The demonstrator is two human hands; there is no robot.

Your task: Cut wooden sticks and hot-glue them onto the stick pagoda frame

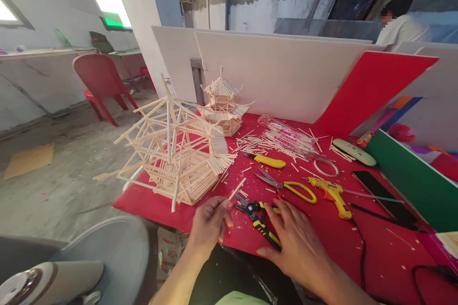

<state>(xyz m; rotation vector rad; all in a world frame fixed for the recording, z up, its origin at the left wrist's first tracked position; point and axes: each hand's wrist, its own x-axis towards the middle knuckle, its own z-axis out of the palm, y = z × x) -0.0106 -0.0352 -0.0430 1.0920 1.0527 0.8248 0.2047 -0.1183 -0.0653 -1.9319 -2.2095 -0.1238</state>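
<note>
My left hand (209, 224) pinches a short thin wooden stick (237, 188) between thumb and fingertips, its free end pointing up and to the right. My right hand (300, 243) rests palm down with fingers spread over the black-and-yellow wire cutters (264, 232). Those lie on the red tabletop with jaws apart; fingertips touch or nearly touch one handle, and part of the tool is hidden. Left of the hands stands a large, partly roofed pavilion model (193, 174) built of wooden sticks. Behind it is a smaller tiered stick pavilion (222, 105).
Yellow-handled scissors (296, 189), a yellow utility knife (266, 160) and a hot glue gun (332, 195) lie beyond the hands. Loose sticks and a plastic bag of sticks (286, 136) are farther back. A phone (379, 195) lies right. A tumbler (57, 281) stands on a grey stool (125, 248).
</note>
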